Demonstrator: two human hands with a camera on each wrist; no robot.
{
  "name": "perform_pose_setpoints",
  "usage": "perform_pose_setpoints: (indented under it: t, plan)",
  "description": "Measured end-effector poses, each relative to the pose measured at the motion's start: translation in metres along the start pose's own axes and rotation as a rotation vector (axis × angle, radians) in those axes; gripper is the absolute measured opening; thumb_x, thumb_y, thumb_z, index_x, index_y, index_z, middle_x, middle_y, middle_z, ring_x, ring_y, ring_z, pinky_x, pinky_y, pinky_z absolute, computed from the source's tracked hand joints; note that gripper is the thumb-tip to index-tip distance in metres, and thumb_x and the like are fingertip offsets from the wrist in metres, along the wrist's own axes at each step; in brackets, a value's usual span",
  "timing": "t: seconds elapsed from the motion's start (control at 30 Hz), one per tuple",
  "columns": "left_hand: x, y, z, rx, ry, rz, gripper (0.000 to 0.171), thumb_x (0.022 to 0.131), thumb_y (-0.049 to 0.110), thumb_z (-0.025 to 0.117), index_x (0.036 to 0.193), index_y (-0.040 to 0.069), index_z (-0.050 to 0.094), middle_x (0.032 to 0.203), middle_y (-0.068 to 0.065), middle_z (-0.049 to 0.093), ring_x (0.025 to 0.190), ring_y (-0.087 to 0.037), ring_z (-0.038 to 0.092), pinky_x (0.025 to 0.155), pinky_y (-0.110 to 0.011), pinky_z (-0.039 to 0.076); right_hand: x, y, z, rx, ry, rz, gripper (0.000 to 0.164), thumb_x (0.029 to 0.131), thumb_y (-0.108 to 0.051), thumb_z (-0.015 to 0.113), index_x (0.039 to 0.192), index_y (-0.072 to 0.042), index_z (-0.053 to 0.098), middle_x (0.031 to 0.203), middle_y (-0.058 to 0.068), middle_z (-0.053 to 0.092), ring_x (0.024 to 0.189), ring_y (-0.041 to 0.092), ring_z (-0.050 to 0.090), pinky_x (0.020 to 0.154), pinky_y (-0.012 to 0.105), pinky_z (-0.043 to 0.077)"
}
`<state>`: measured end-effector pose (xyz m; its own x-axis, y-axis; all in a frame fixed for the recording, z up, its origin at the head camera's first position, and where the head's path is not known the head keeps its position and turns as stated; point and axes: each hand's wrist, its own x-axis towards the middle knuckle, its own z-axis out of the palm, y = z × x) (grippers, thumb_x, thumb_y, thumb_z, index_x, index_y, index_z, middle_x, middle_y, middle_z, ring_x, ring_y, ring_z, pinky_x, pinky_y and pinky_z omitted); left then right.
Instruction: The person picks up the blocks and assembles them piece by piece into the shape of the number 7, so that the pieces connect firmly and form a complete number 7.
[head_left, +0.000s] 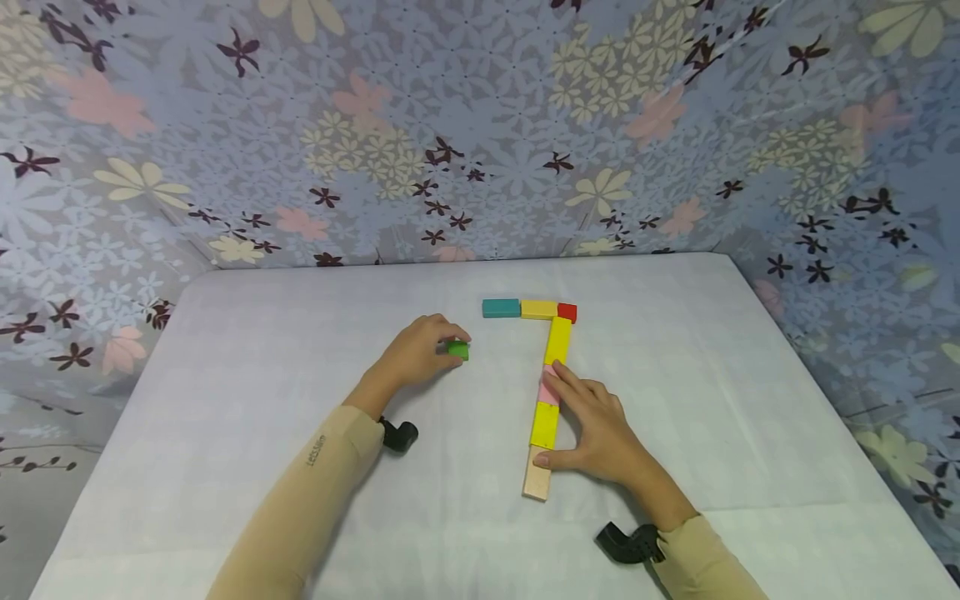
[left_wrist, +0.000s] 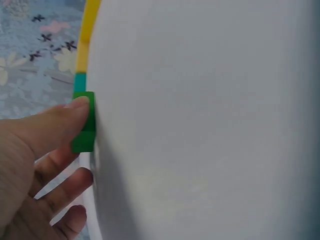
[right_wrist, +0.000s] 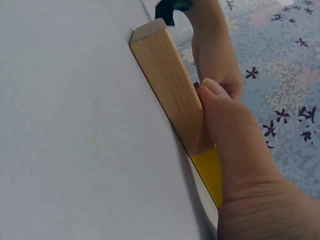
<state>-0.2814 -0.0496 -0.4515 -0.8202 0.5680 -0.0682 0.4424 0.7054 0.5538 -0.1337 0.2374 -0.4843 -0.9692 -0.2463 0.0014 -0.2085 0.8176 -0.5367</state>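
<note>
Between thumb and fingers, my left hand [head_left: 420, 350] pinches a green block [head_left: 460, 351], left of the row of blocks. In the left wrist view the thumb lies over this green block [left_wrist: 89, 112]. My right hand [head_left: 603, 429] lies at the row's right side, thumb and fingers spread along it. Its fingertips touch the pink block [head_left: 549, 392]; its thumb rests on the plain wooden block [head_left: 536, 483] at the near end. Between these two sits a yellow block [head_left: 543, 425]. The right wrist view shows the thumb against the wooden block [right_wrist: 167, 85].
Beyond the pink block, another yellow block [head_left: 558, 340] leads up to a small red block [head_left: 567, 313]. From there a yellow block [head_left: 538, 309] and a teal block [head_left: 501, 308] run left. A white cloth covers the table [head_left: 262, 350]; flowered fabric [head_left: 480, 125] hangs behind it.
</note>
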Motion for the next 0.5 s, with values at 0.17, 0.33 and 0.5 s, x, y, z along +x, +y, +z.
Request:
perform_pose_setpoints:
  t: [0.17, 0.33, 0.5]
  plan:
    - [0.025, -0.004, -0.003, 0.018, 0.035, -0.055, 0.033, 0.088, 0.023, 0.077, 0.12, 0.02, 0.071, 0.112, -0.003, 0.064, 0.106, -0.023, 0.057, 0.098, -0.042, 0.047, 0.0, -0.001, 0.001, 0.0, -0.007, 0.004, 0.116, 0.062, -0.075, 0.077, 0.157, -0.032, 0.028, 0.167, -0.005, 0.019, 0.136, 0.028, 0.032, 0.101, 0.053, 0.031]
    - [0.047, -0.001, -0.003, 0.058, 0.094, -0.074, 0.033, 0.088, 0.022, 0.076, 0.12, 0.019, 0.071, 0.118, -0.007, 0.065, 0.106, -0.026, 0.056, 0.094, -0.043, 0.048, 0.001, 0.0, 0.001, -0.003, -0.011, 0.013, 0.116, 0.061, -0.076, 0.076, 0.157, -0.034, 0.026, 0.167, -0.007, 0.017, 0.136, 0.027, 0.032, 0.101, 0.052, 0.03]
    - [0.061, 0.004, 0.001, 0.079, 0.129, -0.081, 0.033, 0.09, 0.022, 0.074, 0.122, 0.018, 0.07, 0.126, -0.008, 0.064, 0.115, -0.028, 0.057, 0.098, -0.045, 0.048, 0.0, 0.001, 0.001, -0.006, -0.006, 0.01, 0.116, 0.061, -0.076, 0.076, 0.157, -0.035, 0.026, 0.167, -0.008, 0.017, 0.136, 0.027, 0.032, 0.1, 0.05, 0.03]
